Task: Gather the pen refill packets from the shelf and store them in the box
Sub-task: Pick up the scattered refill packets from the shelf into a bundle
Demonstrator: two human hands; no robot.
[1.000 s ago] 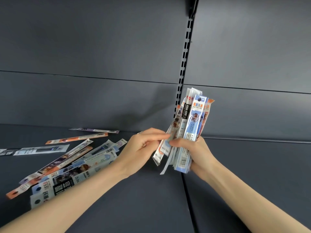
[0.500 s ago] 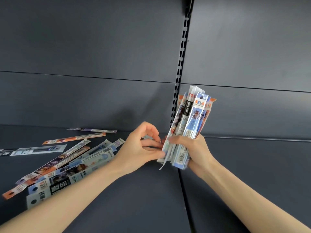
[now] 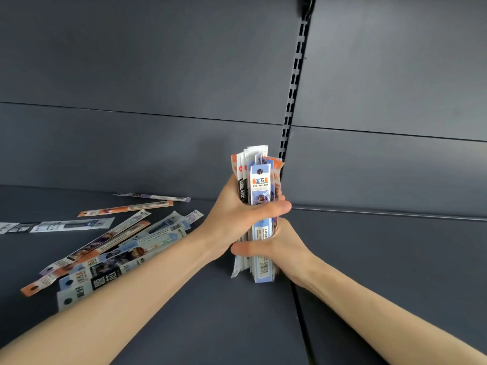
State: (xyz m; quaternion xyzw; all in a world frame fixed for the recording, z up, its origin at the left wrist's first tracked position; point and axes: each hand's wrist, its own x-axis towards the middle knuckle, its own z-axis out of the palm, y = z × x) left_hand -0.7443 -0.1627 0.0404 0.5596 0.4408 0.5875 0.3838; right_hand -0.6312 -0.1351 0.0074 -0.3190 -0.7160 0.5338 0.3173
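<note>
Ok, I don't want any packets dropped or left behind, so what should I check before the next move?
1. Grip on the bundle: the left hand wraps its upper half and the right hand grips its lower half. Ok.
2. Bundle ends lined up: the tops and bottoms are ragged. Not ok.
3. All packets gathered: loose packets lie on the shelf to the left. Not ok.
4. A hand free to pick up more: both hands hold the bundle. Not ok.
5. Box near and open: it is not in view. Cannot tell.
</note>
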